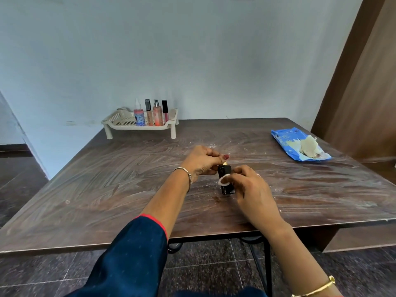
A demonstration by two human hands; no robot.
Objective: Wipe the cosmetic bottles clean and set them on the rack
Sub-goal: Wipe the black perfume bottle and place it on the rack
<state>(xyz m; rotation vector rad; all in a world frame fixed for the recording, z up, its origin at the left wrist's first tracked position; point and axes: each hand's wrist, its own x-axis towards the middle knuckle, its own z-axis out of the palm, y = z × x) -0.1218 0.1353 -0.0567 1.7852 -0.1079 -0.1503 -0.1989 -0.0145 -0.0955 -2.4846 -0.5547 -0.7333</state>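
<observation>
A small black cosmetic bottle (226, 185) stands on the brown table (107, 189) near its middle. My left hand (201, 160) grips the bottle's top. My right hand (250, 185) pinches a small white wipe (222, 180) against the bottle's side. At the back of the table stands a cream plastic rack (120, 121). On it stand several cosmetic bottles: a clear spray bottle with pink liquid (139, 116), a slim tube with a dark cap (148, 113), a peach spray bottle (158, 114) and a slim pink tube with a black cap (165, 111).
A blue pack of wet wipes (287, 142) lies at the table's right, with crumpled used wipes (309, 147) on it. White smears and dust streak the tabletop. A wooden door (364, 93) is at the right. The wall is behind the rack.
</observation>
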